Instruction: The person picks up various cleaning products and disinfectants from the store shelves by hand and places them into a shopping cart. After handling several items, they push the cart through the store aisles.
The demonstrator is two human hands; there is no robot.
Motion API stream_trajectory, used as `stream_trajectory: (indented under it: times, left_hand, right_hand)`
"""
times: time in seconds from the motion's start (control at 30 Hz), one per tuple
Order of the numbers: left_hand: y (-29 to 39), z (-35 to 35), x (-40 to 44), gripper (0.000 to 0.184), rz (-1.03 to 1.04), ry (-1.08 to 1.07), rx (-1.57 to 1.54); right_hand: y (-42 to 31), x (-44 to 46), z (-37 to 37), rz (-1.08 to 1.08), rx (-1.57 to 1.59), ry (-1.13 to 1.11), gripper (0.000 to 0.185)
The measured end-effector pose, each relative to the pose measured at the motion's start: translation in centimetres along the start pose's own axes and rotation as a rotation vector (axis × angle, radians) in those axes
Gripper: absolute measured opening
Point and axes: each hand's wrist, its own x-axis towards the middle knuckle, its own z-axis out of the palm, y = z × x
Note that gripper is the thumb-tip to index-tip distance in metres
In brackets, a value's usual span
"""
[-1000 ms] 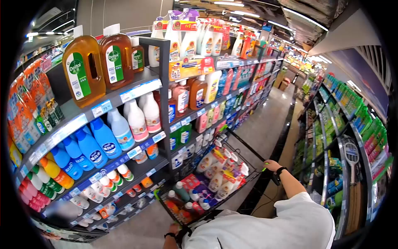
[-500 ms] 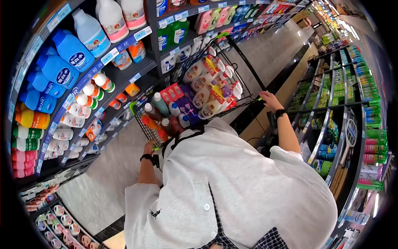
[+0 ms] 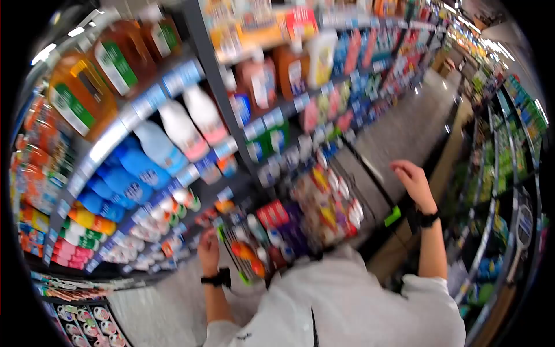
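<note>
Right hand [image 3: 413,182]: released, fingers slightly bent, nothing in it; a black wristband [image 3: 426,218] sits just behind it.
Left hand [image 3: 209,251]: blurred, fingers loosely curled, nothing seen in it; whether it touches the cart's edge, I cannot tell.
Cart [image 3: 370,173]: between the two hands, one green end piece [image 3: 393,217] just below the right hand in view, a green strip [image 3: 243,276] near the left hand.
Cart load, near the left hand: orange-red bottles [image 3: 247,255], then a red box [image 3: 272,214] and a purple pack [image 3: 295,224] farther to its right.
Cart load, nearer the right hand: a cluster of white bottles [image 3: 329,208] with red and yellow labels, to that hand's left.
Left shelving [image 3: 121,136]: beyond and above the left hand, with blue bottles [image 3: 139,173], white bottles with pink bases [image 3: 193,124] and, highest up, amber bottles with green-and-white labels [image 3: 81,95].
Right shelving [image 3: 491,179]: to the right of the right hand, with mostly green goods, blurred.
Floor [image 3: 147,312]: pale, left of and below the left hand.
</note>
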Motion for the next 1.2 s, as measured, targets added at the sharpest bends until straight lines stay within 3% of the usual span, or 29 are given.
stream_trajectory:
  times: [0.03, 0.17, 0.3, 0.4, 0.43, 0.47, 0.5, 0.57, 0.6, 0.63, 0.8, 0.83, 0.87, 0.9, 0.93, 0.97, 1.2]
  left_hand:
    - [4.2, -0.6, 2.4, 0.024, 0.157, -0.017, 0.027]
    - [19.9, -1.3, 8.1, 0.019, 0.077, -0.04, -0.219]
    - [29.8, -1.8, 12.5, 0.019, 0.473, -0.035, 0.101]
    - [34.3, -2.4, 17.6, 0.025, 0.714, 0.039, 0.266]
    - [35.6, -2.4, 19.6, 0.028, 0.743, 0.058, 0.27]
    - [37.4, -2.3, 21.1, 0.029, 0.639, 0.072, 0.313]
    - [38.6, -2.4, 23.7, 0.03, 0.847, 0.099, 0.361]
    - [41.4, -2.1, 27.7, 0.033, 0.795, 0.18, 0.454]
    - [42.6, -2.3, 29.7, 0.036, 0.914, 0.261, 0.58]
    - [44.1, -2.1, 30.8, 0.042, 0.812, 0.28, 0.604]
    - [44.6, -2.7, 40.1, 0.054, 0.766, 0.389, 0.727]
    - [44.7, -2.9, 41.3, 0.053, 0.638, 0.358, 0.718]
    - [44.7, -2.9, 42.2, 0.052, 0.509, 0.326, 0.707]
    - [44.7, -2.8, 43.0, 0.052, 0.511, 0.328, 0.718]
    - [44.9, -2.8, 43.7, 0.049, 0.437, 0.137, 0.51]
    - [44.9, -2.7, 44.1, 0.046, 0.357, -0.049, 0.298]
    - [45.3, -2.3, 43.3, 0.042, 0.358, -0.096, 0.098]
  right_hand:
    - [-3.5, 2.0, -0.7, -0.108, -0.038, -0.025, 0.02]
    - [-11.4, 8.2, -1.6, -0.488, 0.149, -0.143, 0.021]
    - [-14.8, 13.2, -1.2, -0.668, 0.213, -0.333, 0.022]
    - [-16.2, 19.0, 0.5, -0.811, 0.234, -0.281, 0.022]
    - [-17.1, 21.0, 1.3, -0.867, 0.298, -0.248, 0.023]
    - [-17.9, 22.9, 2.0, -0.869, 0.259, -0.222, 0.024]
    - [-18.6, 24.9, 2.8, -0.87, 0.221, -0.195, 0.026]
    - [-19.2, 29.5, 5.0, -1.001, 0.147, -0.072, 0.036]
    - [-19.7, 31.5, 6.0, -0.994, 0.148, 0.017, 0.04]
    - [-20.4, 33.3, 6.9, -0.984, 0.149, 0.107, 0.044]
    - [-23.0, 41.4, 10.3, -0.819, 0.138, 0.248, 0.063]
    - [-23.5, 41.6, 10.2, -0.82, 0.151, 0.254, 0.063]
    - [-23.9, 41.7, 10.1, -0.727, 0.176, 0.122, 0.067]
    - [-24.3, 41.7, 10.0, -0.635, 0.199, -0.011, 0.071]
    - [-24.5, 42.2, 10.3, -0.652, 0.263, -0.024, 0.077]
    - [-24.5, 42.7, 10.3, -0.655, 0.268, -0.024, 0.077]
    - [-24.1, 43.7, 10.0, -0.646, 0.39, -0.139, 0.062]
